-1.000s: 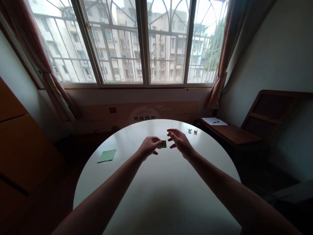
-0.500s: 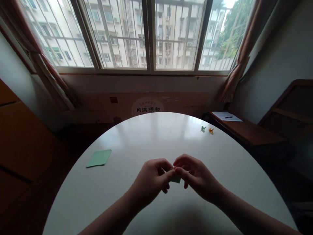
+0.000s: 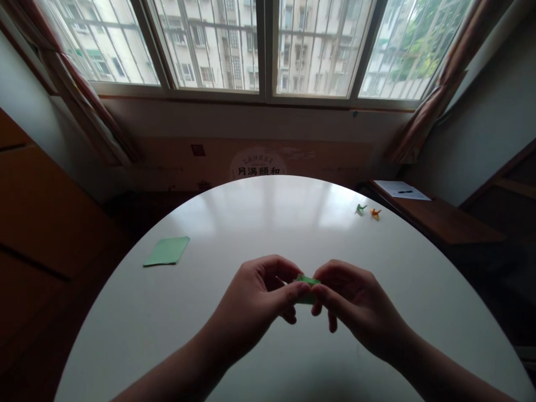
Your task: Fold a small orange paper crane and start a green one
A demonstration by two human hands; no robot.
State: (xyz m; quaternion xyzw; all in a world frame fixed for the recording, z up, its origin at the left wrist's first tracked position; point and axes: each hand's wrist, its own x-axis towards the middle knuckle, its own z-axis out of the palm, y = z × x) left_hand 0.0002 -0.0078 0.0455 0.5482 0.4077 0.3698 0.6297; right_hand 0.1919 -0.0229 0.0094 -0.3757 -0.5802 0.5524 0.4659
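A small piece of folded green paper (image 3: 307, 298) is pinched between my two hands above the white table (image 3: 251, 234). My left hand (image 3: 266, 287) grips its left side between thumb and fingers. On the right side, my right hand (image 3: 349, 296) pinches it with the thumb and index finger, the other fingers curled below. Fingers and thumbs cover much of the paper, so its full shape is hidden. To the left lies a stack of light green square paper (image 3: 166, 251), apart from both hands.
A green folded paper bird (image 3: 360, 209) and an orange one (image 3: 376, 214) stand near the table's far right edge. Beyond it, a white sheet (image 3: 400, 190) with a pen (image 3: 405, 192) lies on a brown wooden surface (image 3: 464, 223). Barred windows and curtains are behind.
The hands have drawn slightly apart, and more of the green paper shows between the thumbs, including its top edge. The camera view has tilted down a little.
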